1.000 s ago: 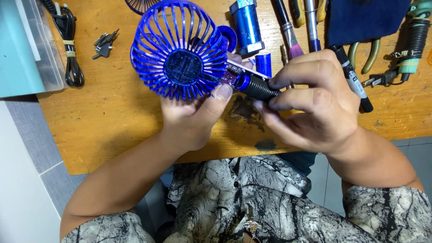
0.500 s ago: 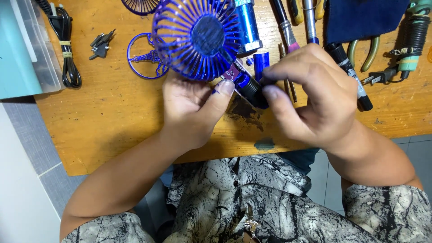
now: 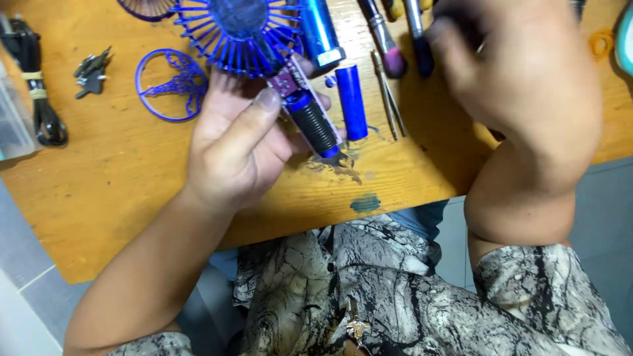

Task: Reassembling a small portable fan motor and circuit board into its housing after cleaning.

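Observation:
My left hand point(image 3: 237, 142) grips a small blue handheld fan point(image 3: 247, 29) by its opened handle, where a purple circuit board point(image 3: 287, 82) and a black ribbed battery point(image 3: 315, 125) show. The fan's round grille head points toward the table's far side. My right hand point(image 3: 521, 72) is raised over the tools at the upper right, blurred, with nothing seen in it and its fingers partly curled. A loose blue handle cover point(image 3: 353, 102) lies on the wooden table point(image 3: 132, 191) just right of the fan handle.
A blue round grille ring point(image 3: 173, 84) lies left of the fan. A blue cylinder point(image 3: 321, 31), tweezers point(image 3: 386, 95) and screwdrivers point(image 3: 389, 46) lie at the back. Keys point(image 3: 91, 69) and a coiled black cable point(image 3: 43, 109) sit far left. The table's near edge runs above my lap.
My right hand has let go of the fan handle and lifted toward the tools at the right. My left hand alone now holds the fan, and the view has come closer.

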